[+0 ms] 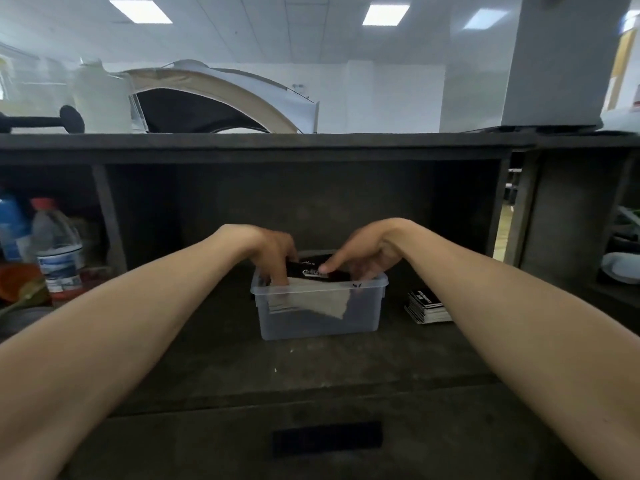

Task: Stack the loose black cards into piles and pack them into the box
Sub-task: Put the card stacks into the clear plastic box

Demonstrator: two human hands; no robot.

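Both hands are working over the clear plastic box, which is sitting at the centre of the frame on the dark desk, in a recess under a dark shelf.

The left hand is reaching down from the left. Its fingers are curling into the left end of the box and gripping the near end of a stack of black cards. The fingertips are dipping below the rim and showing blurred through the wall.

The right hand is coming in from the right. One digit is lying straight along the top of the stack, and the others are curling down at its right end, pinching it. Whether that straight digit is a thumb or a finger, I cannot tell.

The stack is sitting at rim level, partly inside the box. White print is showing on the top card, too blurred to read. Pale card edges are showing through the front wall, slanting down to the right.

A second pile of cards is lying on the desk just right of the box, apart from it and partly hidden by the right forearm.

At the left edge, a water bottle with a red cap is standing in the neighbouring compartment. In the upper left, a white jug is standing on top of the shelf. At the right edge, a pale plate is lying in another compartment. In the lower centre, a dark handle slot is showing in the drawer front.
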